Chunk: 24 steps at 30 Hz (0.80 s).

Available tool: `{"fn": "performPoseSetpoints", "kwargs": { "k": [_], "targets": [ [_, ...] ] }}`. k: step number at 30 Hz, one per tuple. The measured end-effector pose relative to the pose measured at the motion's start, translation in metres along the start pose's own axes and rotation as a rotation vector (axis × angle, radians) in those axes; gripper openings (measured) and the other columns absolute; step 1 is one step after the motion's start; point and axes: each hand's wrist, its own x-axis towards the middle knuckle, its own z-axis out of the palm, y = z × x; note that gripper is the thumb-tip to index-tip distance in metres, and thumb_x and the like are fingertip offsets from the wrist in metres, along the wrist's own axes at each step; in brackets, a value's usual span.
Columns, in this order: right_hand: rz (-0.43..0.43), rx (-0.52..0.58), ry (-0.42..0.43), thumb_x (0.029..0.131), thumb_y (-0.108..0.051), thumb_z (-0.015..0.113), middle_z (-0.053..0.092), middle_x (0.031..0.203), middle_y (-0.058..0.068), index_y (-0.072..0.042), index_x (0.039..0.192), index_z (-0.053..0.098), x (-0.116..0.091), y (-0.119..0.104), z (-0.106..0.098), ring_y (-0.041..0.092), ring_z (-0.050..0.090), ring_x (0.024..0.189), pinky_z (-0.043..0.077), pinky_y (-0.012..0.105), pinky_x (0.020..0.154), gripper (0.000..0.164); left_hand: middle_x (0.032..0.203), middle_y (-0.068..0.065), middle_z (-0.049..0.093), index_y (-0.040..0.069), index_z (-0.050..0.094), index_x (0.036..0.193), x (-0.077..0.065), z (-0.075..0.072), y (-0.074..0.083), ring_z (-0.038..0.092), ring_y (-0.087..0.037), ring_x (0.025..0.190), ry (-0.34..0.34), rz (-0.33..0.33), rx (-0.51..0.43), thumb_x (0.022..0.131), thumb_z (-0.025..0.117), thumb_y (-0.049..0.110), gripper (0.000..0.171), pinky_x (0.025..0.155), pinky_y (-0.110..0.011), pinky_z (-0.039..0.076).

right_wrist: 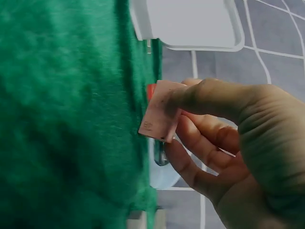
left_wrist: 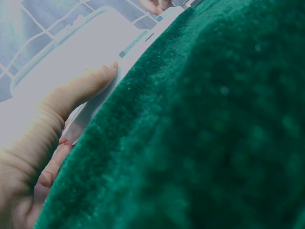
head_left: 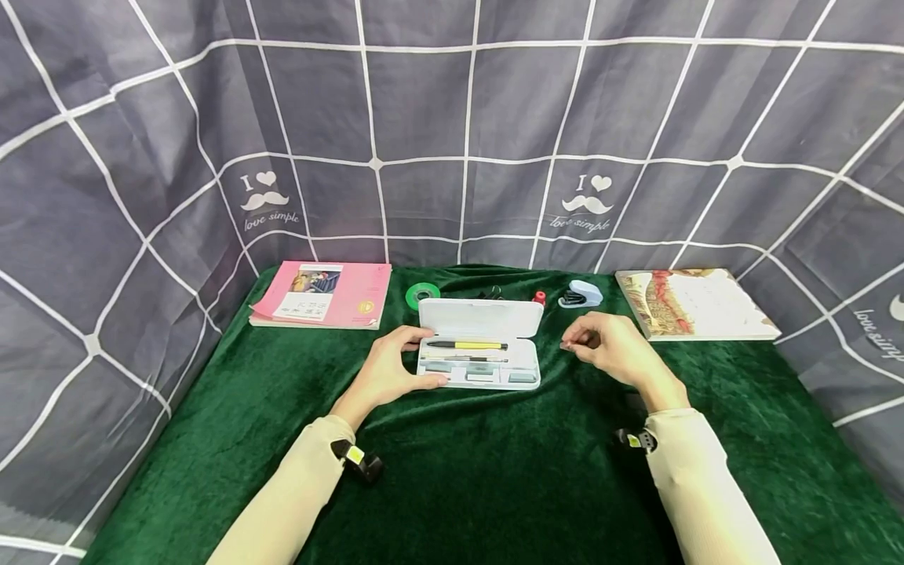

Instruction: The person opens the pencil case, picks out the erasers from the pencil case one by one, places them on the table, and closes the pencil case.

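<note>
A white pencil case [head_left: 482,320] stands with its lid raised on the green cloth. Inside lie a yellow-and-black pen or pencil [head_left: 476,345], another slim writing tool [head_left: 469,359] and small pieces in the front compartments. My left hand [head_left: 388,367] grips the case's left end, thumb along the front edge, fingers at the far side; the left wrist view shows the thumb [left_wrist: 97,81] on the rim. To the right of the case, my right hand [head_left: 610,349] pinches a small flat pinkish block [right_wrist: 159,112] with a faint printed mark. Its kind is unclear.
Behind the case are a green tape roll [head_left: 422,294], a red-topped item [head_left: 540,297], black clips partly hidden by the lid, and a light blue stapler [head_left: 582,294]. A pink book [head_left: 360,290] lies at the back left, a pale illustrated book [head_left: 713,302] at the back right.
</note>
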Motion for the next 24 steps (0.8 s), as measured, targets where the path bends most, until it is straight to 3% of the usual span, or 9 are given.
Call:
{"fn": "performPoseSetpoints", "kwargs": {
  "k": [8, 24],
  "targets": [
    [0.046, 0.022, -0.162, 0.092, -0.003, 0.09, 0.073, 0.091, 0.0, -0.017, 0.095, 0.082, -0.0016, 0.0058, 0.0054, 0.018, 0.068, 0.086, 0.056, 0.024, 0.076, 0.017, 0.143, -0.004, 0.071, 0.017, 0.072, 0.142, 0.0005, 0.0006, -0.0024, 0.072, -0.03, 0.125, -0.001, -0.012, -0.002, 0.077, 0.106, 0.042, 0.078, 0.112, -0.049, 0.059],
    [0.078, 0.04, -0.193, 0.095, -0.01, 0.09, 0.079, 0.099, 0.002, -0.011, 0.109, 0.083, -0.0021, 0.0064, 0.0015, 0.02, 0.075, 0.092, 0.064, 0.035, 0.083, 0.016, 0.142, -0.006, 0.071, 0.015, 0.071, 0.143, 0.0009, 0.0005, -0.0027, 0.073, -0.03, 0.124, -0.001, 0.002, -0.001, 0.077, 0.105, 0.04, 0.078, 0.111, -0.048, 0.06]
  ]
}}
